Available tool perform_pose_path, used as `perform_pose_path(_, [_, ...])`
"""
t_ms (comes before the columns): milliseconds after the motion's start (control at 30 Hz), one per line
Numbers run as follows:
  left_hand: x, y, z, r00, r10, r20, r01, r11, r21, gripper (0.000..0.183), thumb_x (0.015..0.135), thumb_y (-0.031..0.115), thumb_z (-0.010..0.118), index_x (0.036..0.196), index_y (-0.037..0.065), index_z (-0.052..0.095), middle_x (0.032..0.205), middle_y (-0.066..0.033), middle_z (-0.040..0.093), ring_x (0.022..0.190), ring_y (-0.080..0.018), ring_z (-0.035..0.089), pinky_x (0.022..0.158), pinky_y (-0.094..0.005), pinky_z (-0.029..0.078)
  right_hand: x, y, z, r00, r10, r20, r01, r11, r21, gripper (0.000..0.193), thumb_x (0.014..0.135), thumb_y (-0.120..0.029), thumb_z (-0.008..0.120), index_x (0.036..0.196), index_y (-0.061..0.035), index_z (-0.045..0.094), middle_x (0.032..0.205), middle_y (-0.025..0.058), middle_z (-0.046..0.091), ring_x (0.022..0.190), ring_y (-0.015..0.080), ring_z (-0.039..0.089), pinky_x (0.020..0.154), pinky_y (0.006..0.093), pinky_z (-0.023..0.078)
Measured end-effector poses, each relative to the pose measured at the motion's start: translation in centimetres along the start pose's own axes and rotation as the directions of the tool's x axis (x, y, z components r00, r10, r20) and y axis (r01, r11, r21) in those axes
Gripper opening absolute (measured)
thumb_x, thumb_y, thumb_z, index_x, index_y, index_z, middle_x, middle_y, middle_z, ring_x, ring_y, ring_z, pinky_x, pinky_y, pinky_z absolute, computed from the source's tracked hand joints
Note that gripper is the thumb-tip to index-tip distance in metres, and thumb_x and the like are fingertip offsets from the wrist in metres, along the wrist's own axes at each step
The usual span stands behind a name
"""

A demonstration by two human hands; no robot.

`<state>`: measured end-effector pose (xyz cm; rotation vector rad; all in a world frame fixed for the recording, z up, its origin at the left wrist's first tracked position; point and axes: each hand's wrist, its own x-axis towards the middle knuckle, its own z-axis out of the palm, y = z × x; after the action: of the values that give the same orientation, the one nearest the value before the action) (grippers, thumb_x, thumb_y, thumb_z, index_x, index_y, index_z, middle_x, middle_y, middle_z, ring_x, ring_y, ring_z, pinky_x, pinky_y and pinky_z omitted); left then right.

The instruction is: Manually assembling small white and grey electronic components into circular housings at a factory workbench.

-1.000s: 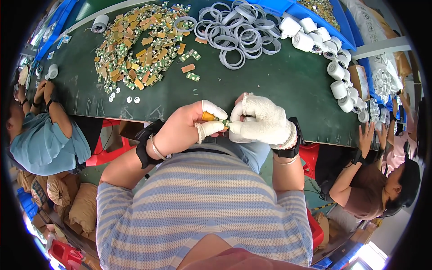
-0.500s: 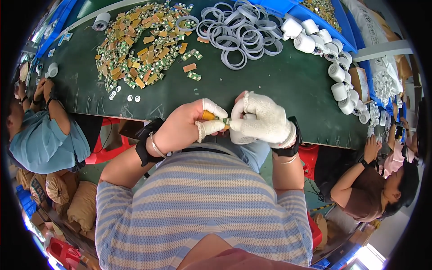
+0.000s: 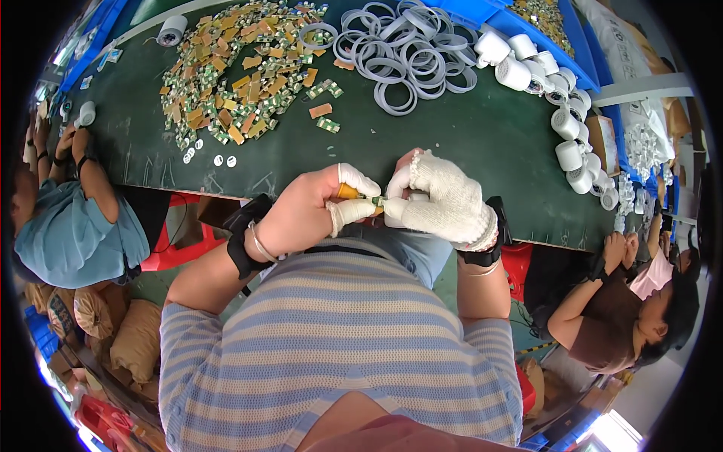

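Observation:
At the table's near edge, my two hands meet in front of my body. My left hand (image 3: 305, 203), with white coverings on thumb and forefinger, pinches a small green circuit board (image 3: 378, 201) with an orange-yellow piece (image 3: 348, 191) at its left end. My right hand (image 3: 444, 197), in a white knitted glove, is curled round a white rounded housing (image 3: 418, 197), mostly hidden by the fingers. Its thumb and fingertips come up against the board's right end. Whether the board touches the housing cannot be made out.
On the green table (image 3: 301, 154) lie a heap of small circuit boards (image 3: 226, 75), grey rings (image 3: 410, 56) and a row of white cylindrical housings (image 3: 568, 154). Blue bins (image 3: 557, 38) stand at the back right. Co-workers sit on the left (image 3: 83, 218) and right (image 3: 610, 316).
My right hand's grip has shifted slightly, and less of the white housing shows beneath it. My left hand keeps its pinch. The co-worker on the right has moved their hands.

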<state>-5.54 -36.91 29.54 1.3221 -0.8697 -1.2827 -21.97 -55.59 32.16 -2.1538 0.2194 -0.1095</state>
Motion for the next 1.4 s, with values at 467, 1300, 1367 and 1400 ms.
perform_pose_path(467, [0.2, 1.0, -0.8, 0.952, -0.245, 0.181, 0.281, 0.937, -0.208, 0.019, 0.101, 0.007, 0.069, 0.118, 0.000, 0.065, 0.106, -0.0105, 0.075, 0.098, -0.0158, 0.074, 0.086, -0.0284, 0.061, 0.2, 1.0, -0.1, 0.989, -0.023, 0.143, 0.001, 0.988, 0.156, 0.018, 0.084, -0.023, 0.082, 0.086, -0.0096, 0.071, 0.092, 0.0041, 0.065, 0.083, 0.0192, 0.062, 0.073, 0.0327, 0.048])
perform_pose_path(1300, [-1.4, 1.4, 0.3, 0.992, 0.082, -0.094, -0.057, 0.968, 0.245, 0.019, 0.095, 0.002, 0.076, 0.112, 0.000, 0.070, 0.101, -0.0071, 0.076, 0.092, -0.0124, 0.073, 0.081, -0.0269, 0.057, 0.0, -0.4, 0.8, 0.954, -0.252, -0.164, 0.216, 0.954, -0.210, 0.014, 0.075, -0.025, 0.087, 0.084, -0.0187, 0.079, 0.078, 0.0045, 0.067, 0.092, 0.0302, 0.067, 0.078, 0.0433, 0.052])
perform_pose_path(1367, [-1.5, 1.5, 0.5, 0.986, 0.135, -0.093, -0.098, 0.941, 0.325, 0.019, 0.094, 0.003, 0.077, 0.112, 0.001, 0.071, 0.099, -0.0075, 0.077, 0.089, -0.0132, 0.073, 0.079, -0.0270, 0.057, 0.1, -0.3, 0.9, 0.959, -0.242, -0.151, 0.215, 0.961, -0.175, 0.015, 0.075, -0.026, 0.087, 0.084, -0.0177, 0.079, 0.077, 0.0044, 0.066, 0.091, 0.0304, 0.067, 0.079, 0.0436, 0.051])
perform_pose_path(1400, [-1.6, 1.5, 0.5, 0.979, 0.185, -0.088, -0.135, 0.905, 0.403, 0.019, 0.093, 0.003, 0.077, 0.112, 0.001, 0.071, 0.097, -0.0079, 0.077, 0.087, -0.0139, 0.074, 0.077, -0.0271, 0.057, 0.1, -0.2, 1.1, 0.958, -0.243, -0.150, 0.216, 0.961, -0.175, 0.015, 0.075, -0.026, 0.087, 0.084, -0.0177, 0.079, 0.077, 0.0044, 0.066, 0.091, 0.0304, 0.067, 0.079, 0.0436, 0.051])
